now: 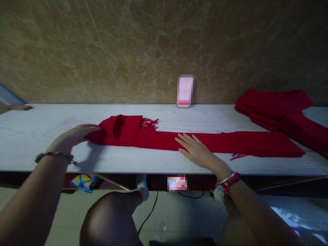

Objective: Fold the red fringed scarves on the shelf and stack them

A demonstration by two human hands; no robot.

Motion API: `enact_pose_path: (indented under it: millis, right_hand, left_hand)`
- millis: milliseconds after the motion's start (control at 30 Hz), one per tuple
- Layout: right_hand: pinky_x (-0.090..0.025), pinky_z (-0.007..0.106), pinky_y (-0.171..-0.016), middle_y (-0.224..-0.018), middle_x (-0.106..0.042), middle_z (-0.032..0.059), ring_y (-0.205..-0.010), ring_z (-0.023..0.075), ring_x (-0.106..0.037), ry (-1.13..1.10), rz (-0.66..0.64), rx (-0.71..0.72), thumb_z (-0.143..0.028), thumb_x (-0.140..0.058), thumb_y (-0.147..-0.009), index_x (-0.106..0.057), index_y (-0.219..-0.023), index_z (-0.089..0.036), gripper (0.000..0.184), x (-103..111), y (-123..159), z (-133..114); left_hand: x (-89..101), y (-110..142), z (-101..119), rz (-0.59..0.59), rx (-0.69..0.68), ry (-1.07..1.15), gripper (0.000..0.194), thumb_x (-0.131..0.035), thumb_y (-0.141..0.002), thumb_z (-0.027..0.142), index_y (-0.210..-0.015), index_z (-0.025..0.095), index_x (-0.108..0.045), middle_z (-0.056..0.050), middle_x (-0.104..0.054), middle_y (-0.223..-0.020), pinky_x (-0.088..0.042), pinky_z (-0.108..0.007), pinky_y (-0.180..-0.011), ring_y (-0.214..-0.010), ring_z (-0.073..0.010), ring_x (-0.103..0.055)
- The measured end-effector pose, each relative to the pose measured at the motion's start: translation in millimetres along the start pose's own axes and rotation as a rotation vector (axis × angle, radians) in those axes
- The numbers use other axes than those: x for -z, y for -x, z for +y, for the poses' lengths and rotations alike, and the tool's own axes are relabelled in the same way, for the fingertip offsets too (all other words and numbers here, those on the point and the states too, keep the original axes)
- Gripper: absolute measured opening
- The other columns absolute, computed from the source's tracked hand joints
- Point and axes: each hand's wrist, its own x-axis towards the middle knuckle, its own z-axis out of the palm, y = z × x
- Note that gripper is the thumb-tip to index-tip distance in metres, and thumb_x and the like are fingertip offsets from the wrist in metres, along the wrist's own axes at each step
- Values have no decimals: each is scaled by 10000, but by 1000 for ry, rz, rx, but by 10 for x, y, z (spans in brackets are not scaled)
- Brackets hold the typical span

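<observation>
A red scarf (159, 140) lies lengthwise along the white wood-grain table, folded into a long narrow strip. Its left part is turned back over itself, with the fringe (150, 124) pointing right; more fringe shows under the strip's lower edge on the right. At the folded left end, my left hand (74, 136) grips the cloth, its fingertips partly hidden by the fold. My right hand (196, 150) rests flat on the middle of the strip, fingers spread, pressing on the fabric without grasping it.
More folded red cloth (274, 106) is heaped at the back right, touching the strip's right part. A pale pink box-like item (186, 91), blurred, stands against the marbled wall. Below the table's front edge are a blue-and-yellow packet (84, 182), a black cable (150, 213) and my legs.
</observation>
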Motion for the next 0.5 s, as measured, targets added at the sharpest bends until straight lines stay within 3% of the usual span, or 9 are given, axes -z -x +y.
enact_pose_path:
  millis: [100, 167, 267, 500]
  right_hand:
    - [-296, 433, -1108, -1452, -403, 63, -1345, 229, -346, 4, -3, -11, -360, -382, -940, -445, -1377, -192, 473, -6, -2, -2]
    - [-299, 431, -1107, -1453, -404, 60, -1344, 227, -349, 4, -5, -16, -364, -380, -939, -449, -1374, -197, 471, -6, -4, -7]
    - [-304, 429, -1103, -1450, -411, 49, -1341, 225, -354, -5, 7, -11, -379, -372, -939, -461, -1366, -214, 466, -7, -4, -5]
    - [-301, 438, -1102, -1454, -406, 48, -1346, 222, -347, -19, 15, -11, -402, -337, -945, -453, -1372, -225, 477, -41, 4, 28]
  left_hand:
    - [-5, 29, 131, -150, 141, 374, 395, -672, -702, 372, -996, 109, -638, -58, -730, -866, -530, -231, -715, -767, -146, -643]
    - [-13, 68, 254, -151, 203, 535, 355, -642, -748, 362, -1006, 118, -635, -42, -730, -838, -529, -204, -679, -706, -119, -634]
    - [-27, 127, 387, -143, 244, 587, 231, -577, -795, 302, -941, 135, -643, -26, -723, -749, -517, -172, -577, -584, -96, -610]
    - [-53, 98, 355, -98, 275, 539, 316, -731, -564, 129, -866, 142, -638, -7, -695, -627, -514, -169, -504, -557, -124, -629]
